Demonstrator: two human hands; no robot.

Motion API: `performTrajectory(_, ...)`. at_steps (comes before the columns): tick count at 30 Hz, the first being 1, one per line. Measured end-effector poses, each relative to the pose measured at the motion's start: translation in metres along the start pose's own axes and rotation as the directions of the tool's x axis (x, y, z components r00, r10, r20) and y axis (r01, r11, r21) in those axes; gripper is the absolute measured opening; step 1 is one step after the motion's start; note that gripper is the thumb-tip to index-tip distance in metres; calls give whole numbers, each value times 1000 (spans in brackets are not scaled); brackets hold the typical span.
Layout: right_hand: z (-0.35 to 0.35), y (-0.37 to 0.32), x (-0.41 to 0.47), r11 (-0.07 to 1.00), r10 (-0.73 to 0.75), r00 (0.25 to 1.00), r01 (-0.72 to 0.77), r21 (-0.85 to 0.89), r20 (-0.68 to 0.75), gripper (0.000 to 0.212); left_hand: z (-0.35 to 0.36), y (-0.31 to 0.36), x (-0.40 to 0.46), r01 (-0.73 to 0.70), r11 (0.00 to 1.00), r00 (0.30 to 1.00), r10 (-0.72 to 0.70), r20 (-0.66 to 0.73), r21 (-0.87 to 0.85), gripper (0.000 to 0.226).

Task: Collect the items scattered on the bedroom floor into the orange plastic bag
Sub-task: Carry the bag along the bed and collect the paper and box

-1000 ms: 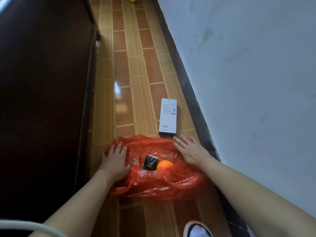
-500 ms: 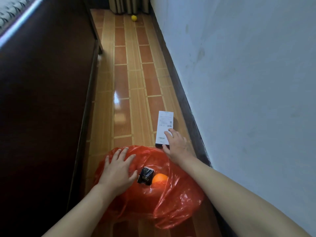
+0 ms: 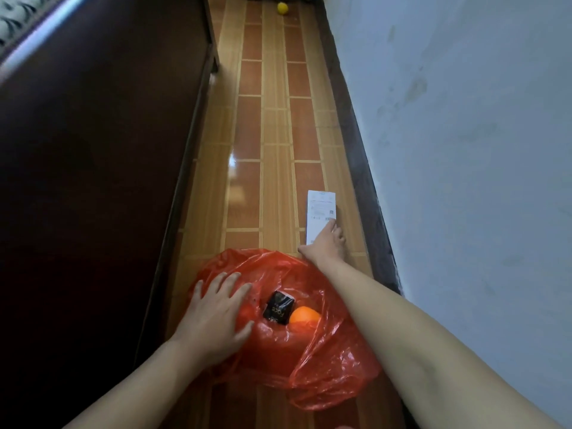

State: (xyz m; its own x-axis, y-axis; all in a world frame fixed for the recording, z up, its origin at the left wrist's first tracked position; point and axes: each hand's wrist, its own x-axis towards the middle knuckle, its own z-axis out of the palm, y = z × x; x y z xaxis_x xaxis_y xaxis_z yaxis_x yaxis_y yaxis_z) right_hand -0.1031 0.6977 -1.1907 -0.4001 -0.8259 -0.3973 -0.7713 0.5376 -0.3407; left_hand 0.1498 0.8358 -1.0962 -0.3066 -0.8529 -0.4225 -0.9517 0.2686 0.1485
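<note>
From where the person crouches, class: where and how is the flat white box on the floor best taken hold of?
Probably across its narrow width at the near end, from above. The white box lies flat, long axis pointing away, beside the baseboard; the right hand already rests there, thumb on one long edge, fingers over the other.

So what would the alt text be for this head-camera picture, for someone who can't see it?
A person's right hand reaches onto a white box on a tiled floor, while the left hand rests spread on an orange bag holding an orange and a black packet. A yellow ball lies far off.
</note>
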Motion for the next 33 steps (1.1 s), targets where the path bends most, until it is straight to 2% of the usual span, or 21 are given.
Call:
performTrajectory(4, -15, -3, 1, 998, -18, 998, 22, 65, -65, 100, 1, -3, 0, 27, 1000, 1000, -27, 9, -11, 81)
performTrajectory(7, -31, 0, -14, 987, -97, 989, 110, 119, -109, 90, 0, -2, -4, 44, 999, 999, -44, -4, -10, 83)
performTrajectory(12, -54, 30, -75, 930, -271, 946, 305, 204, -178, 88, 5, -2, -9, 147, 989, 989, -147, 26, -4, 89)
performTrajectory(15, -61, 57, -112, 893, -407, 894, 432, 122, -189, 91, 7, 2, -7, 131, 990, 987, -135, 84, 42, 89)
performTrajectory(20, -71, 86, -139, 859, -512, 850, 508, -60, -126, 88, 8, 14, -2, 85, 983, 983, -109, 150, 160, 83)
performTrajectory(25, -92, 81, -143, 802, -578, 815, 578, -150, 49, 77, -5, 15, -1, 168, 954, 973, -201, 115, 250, 60)
performTrajectory(29, -85, 73, -146, 746, -605, 781, 623, -235, 152, 71, -4, 3, 1, 190, 978, 982, -189, -23, 82, 26)
performTrajectory(33, -66, 68, -149, 729, -602, 772, 636, -252, 206, 70, -3, 1, -2, 153, 988, 980, -152, -131, 0, 15)
